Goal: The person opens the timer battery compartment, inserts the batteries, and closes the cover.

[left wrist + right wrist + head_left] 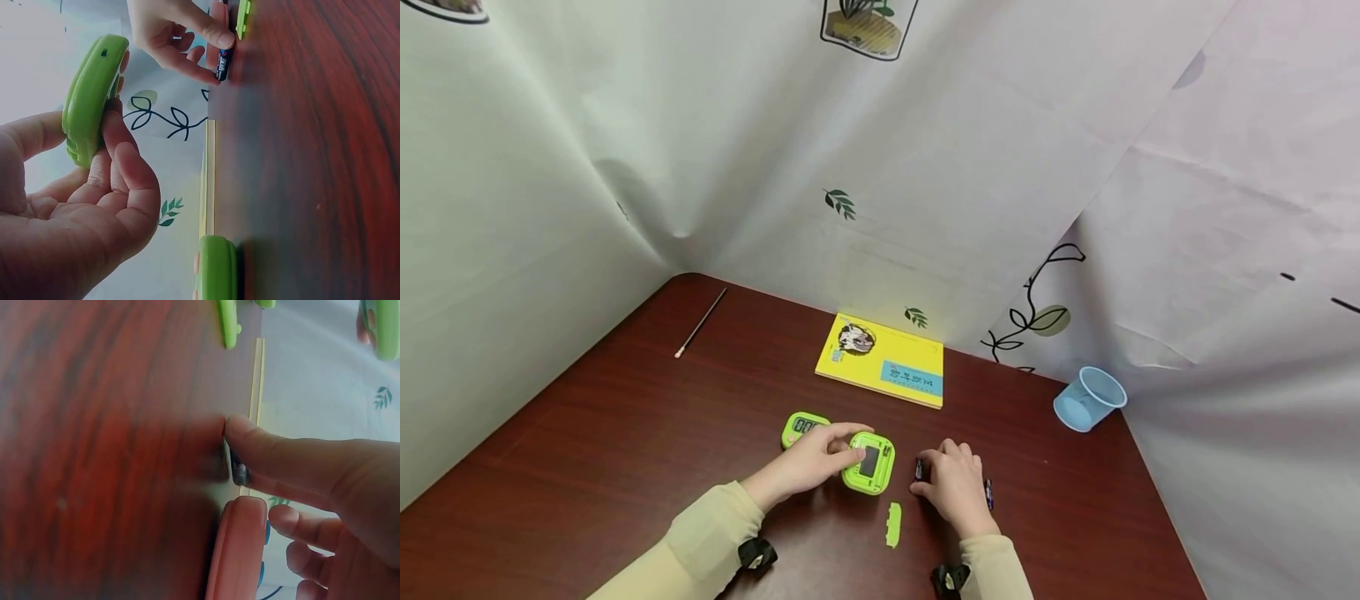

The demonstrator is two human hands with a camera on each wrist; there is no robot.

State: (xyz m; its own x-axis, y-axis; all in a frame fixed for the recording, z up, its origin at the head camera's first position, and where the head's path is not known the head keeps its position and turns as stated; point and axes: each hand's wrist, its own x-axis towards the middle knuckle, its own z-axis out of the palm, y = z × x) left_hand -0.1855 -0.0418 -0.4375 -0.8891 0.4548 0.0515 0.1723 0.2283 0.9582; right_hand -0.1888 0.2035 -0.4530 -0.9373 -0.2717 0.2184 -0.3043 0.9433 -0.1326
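Observation:
My left hand (808, 458) holds a lime-green digital timer (879, 479) above the table, its back turned up with a dark rectangle and an uncovered battery slot. In the left wrist view the thumb and fingers grip the timer's edges (87, 94). Thumb and fingers of my right hand (957, 483) pinch a small dark battery (223, 62) at the tabletop. A green battery cover (892, 525) lies between the hands. Beside the right hand, a pink rounded thing with blue buttons (237, 550) shows in the right wrist view.
A second green timer (797, 427) lies beyond the left hand. Farther back is a yellow book (872, 371). A light-blue cup (1086, 404) stands at the right edge, and a thin stick (702, 323) lies at back left. A small dark-blue item (988, 493) lies right of the right hand.

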